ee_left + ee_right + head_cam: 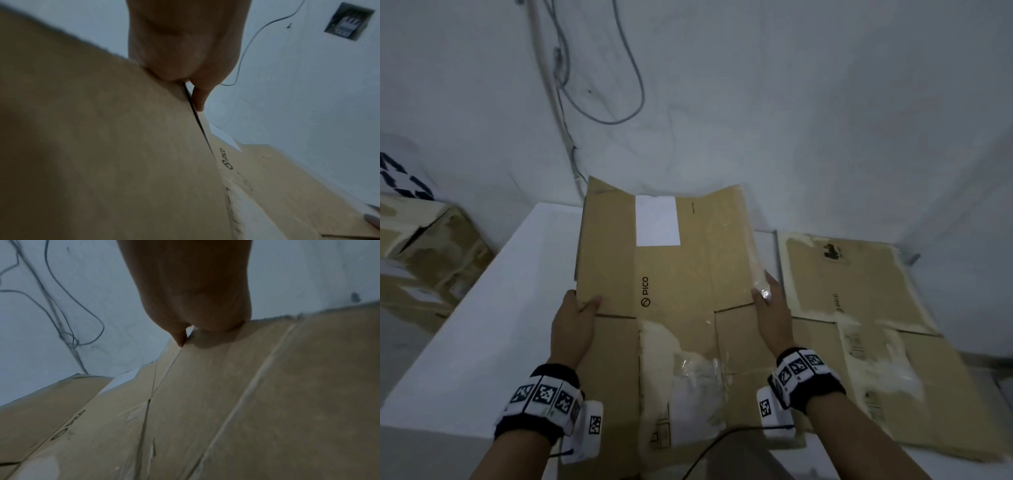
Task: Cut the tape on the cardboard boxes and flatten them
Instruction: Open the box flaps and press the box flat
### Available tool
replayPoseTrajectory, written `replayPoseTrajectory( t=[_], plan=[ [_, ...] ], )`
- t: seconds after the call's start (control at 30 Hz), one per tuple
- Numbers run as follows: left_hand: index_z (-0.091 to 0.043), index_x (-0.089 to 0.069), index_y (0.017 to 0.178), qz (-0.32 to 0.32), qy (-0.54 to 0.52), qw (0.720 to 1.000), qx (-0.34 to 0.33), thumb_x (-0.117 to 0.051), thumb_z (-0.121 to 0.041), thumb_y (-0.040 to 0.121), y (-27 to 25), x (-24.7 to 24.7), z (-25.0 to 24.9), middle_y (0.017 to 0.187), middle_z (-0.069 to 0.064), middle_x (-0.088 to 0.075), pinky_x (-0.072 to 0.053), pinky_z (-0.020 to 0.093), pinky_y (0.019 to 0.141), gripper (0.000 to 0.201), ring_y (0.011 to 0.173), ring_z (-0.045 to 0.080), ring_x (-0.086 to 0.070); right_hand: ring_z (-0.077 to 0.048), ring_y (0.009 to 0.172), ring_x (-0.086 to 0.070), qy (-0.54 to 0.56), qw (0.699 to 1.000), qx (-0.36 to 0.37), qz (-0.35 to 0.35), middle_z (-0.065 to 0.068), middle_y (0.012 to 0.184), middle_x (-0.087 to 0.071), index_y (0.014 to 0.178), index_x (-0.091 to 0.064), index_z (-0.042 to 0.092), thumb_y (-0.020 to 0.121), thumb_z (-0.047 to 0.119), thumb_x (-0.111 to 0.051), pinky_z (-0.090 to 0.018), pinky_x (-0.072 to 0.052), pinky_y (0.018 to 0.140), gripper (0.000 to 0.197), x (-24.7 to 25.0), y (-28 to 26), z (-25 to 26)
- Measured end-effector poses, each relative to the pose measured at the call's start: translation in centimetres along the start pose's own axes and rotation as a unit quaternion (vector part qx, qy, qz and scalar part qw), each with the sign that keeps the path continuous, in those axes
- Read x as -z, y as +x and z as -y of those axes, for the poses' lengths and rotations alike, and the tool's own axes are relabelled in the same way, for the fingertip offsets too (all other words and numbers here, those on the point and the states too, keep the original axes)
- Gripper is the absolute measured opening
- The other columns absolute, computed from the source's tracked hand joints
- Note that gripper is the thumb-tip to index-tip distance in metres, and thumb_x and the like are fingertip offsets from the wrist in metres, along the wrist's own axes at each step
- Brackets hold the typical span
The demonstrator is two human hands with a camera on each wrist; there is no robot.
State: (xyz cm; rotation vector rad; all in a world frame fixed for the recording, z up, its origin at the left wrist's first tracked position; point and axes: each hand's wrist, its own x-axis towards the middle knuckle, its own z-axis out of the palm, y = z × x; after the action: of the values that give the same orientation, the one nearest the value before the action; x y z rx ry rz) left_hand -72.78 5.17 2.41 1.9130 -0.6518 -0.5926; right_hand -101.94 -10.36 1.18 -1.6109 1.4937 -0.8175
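Note:
A flattened brown cardboard box (674,281) marked PICO, with a white label and torn clear tape, is held up over the white table. My left hand (580,308) grips its left edge, thumb on top and fingers underneath. My right hand (770,298) holds the right edge the same way, by a strip of tape. In the left wrist view my left hand (195,91) pinches the cardboard (102,146) at a slit between flaps. In the right wrist view my right hand (195,327) clamps the cardboard (246,402) at its rim.
A second flattened box (859,322) with torn tape patches lies on the white table (482,325) at the right. An uncut cardboard box (424,253) stands on the floor at left. Loose cables (599,78) hang on the wall behind.

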Motion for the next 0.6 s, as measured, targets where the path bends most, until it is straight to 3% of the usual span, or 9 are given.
replayPoseTrajectory(
  t=[0.1, 0.17, 0.3, 0.4, 0.5, 0.6],
  plan=[
    [-0.003, -0.054, 0.101, 0.024, -0.034, 0.999, -0.012, -0.054, -0.027, 0.098, -3.2, -5.1, -3.3, 0.087, 0.001, -0.057, -0.038, 0.024, 0.061, 0.024, 0.076, 0.011, -0.053, -0.019, 0.118, -0.051, -0.004, 1.000, -0.003, -0.024, 0.000, 0.136, -0.051, 0.151, -0.035, 0.022, 0.103, 0.029, -0.048, -0.023, -0.035, 0.093, 0.050, 7.1, 1.0, -2.1],
    [-0.004, -0.054, 0.102, 0.047, -0.047, 0.998, -0.015, -0.054, -0.026, 0.097, -5.0, -8.9, -5.5, 0.089, 0.002, -0.058, -0.040, 0.027, 0.063, 0.022, 0.081, 0.017, -0.055, -0.022, 0.128, -0.047, -0.007, 0.999, -0.015, -0.049, -0.004, 0.146, -0.047, 0.151, -0.036, 0.019, 0.102, 0.029, -0.050, -0.024, -0.033, 0.097, 0.051, 11.9, 1.6, -4.2],
    [-0.009, -0.052, 0.100, 0.095, -0.037, 0.994, -0.030, -0.056, -0.024, 0.096, -7.1, -17.4, -9.3, 0.095, 0.005, -0.057, -0.038, 0.030, 0.073, 0.016, 0.088, 0.020, -0.053, -0.026, 0.128, -0.047, -0.014, 0.994, -0.048, -0.096, -0.011, 0.143, -0.049, 0.150, -0.036, 0.017, 0.102, 0.030, -0.051, -0.025, -0.032, 0.096, 0.052, 20.6, 2.9, -8.5],
    [-0.008, -0.052, 0.100, 0.137, -0.040, 0.989, -0.022, -0.056, -0.025, 0.096, -8.0, -23.5, -10.8, 0.098, 0.008, -0.058, -0.041, 0.031, 0.077, 0.018, 0.091, 0.022, -0.054, -0.032, 0.132, -0.044, -0.033, 0.989, -0.091, -0.113, -0.013, 0.147, -0.045, 0.150, -0.036, 0.019, 0.102, 0.032, -0.051, -0.036, -0.034, 0.103, 0.052, 25.9, 4.2, -11.6],
    [-0.008, -0.050, 0.100, 0.173, -0.032, 0.984, 0.003, -0.055, -0.025, 0.096, -8.9, -28.8, -11.1, 0.098, 0.008, -0.057, -0.039, 0.030, 0.076, 0.018, 0.093, 0.024, -0.055, -0.035, 0.127, -0.048, -0.060, 0.984, -0.124, -0.114, -0.017, 0.143, -0.049, 0.149, -0.037, 0.018, 0.102, 0.031, -0.050, -0.042, -0.036, 0.103, 0.050, 29.7, 5.9, -14.9],
    [-0.007, -0.052, 0.102, 0.183, -0.040, 0.982, 0.036, -0.056, -0.027, 0.096, -9.3, -33.1, -10.1, 0.100, 0.009, -0.059, -0.046, 0.035, 0.084, 0.021, 0.098, 0.028, -0.058, -0.037, 0.123, -0.051, -0.076, 0.981, -0.137, -0.115, -0.017, 0.140, -0.052, 0.148, -0.039, 0.018, 0.102, 0.031, -0.049, -0.044, -0.039, 0.101, 0.049, 32.1, 7.9, -17.7]
  ],
)
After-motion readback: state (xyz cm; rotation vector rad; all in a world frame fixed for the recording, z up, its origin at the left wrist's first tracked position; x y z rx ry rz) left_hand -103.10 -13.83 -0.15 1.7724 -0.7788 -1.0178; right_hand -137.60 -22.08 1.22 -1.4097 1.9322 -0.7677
